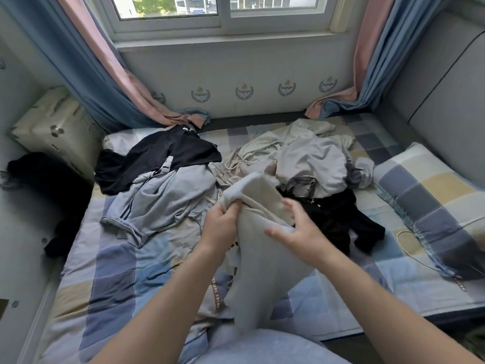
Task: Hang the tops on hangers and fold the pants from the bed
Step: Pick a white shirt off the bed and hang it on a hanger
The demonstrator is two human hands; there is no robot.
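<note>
**Hands on a pale grey garment over the bed**

Left hand (221, 224): fingers curled, gripping a bunched fold near the upper end of the pale grey garment (262, 271).

Right hand (299, 232): fingers spread and relaxed at the garment's right edge. The thumb lies against the cloth and nothing is gripped.

Pale grey garment: raised above the middle of the checked bed (112, 271). Its long axis runs far to near, with the upper end folded over at the far side and showing a cream face. The lower end hangs toward the person's lap, where it blurs. Whether it is a top or pants cannot be told.

On the bed, far left: a black top (157, 156) overlaps a grey-blue top with dark stripes (157, 203).

On the bed, far centre and right: a beige hoodie with drawstrings (262, 151). A crumpled light grey garment (315, 158) lies on it. Nearer and to the right is a black garment (336, 219), partly hidden behind the right hand.

Under the held garment: white cloth with a lettered band (217, 292), mostly covered, lettering unreadable.

Right edge: a checked pillow (433, 193), with a thin cable (409, 240) beside it.

Left edge: a dark garment (52, 185) off the bed, its shape unclear.
</note>
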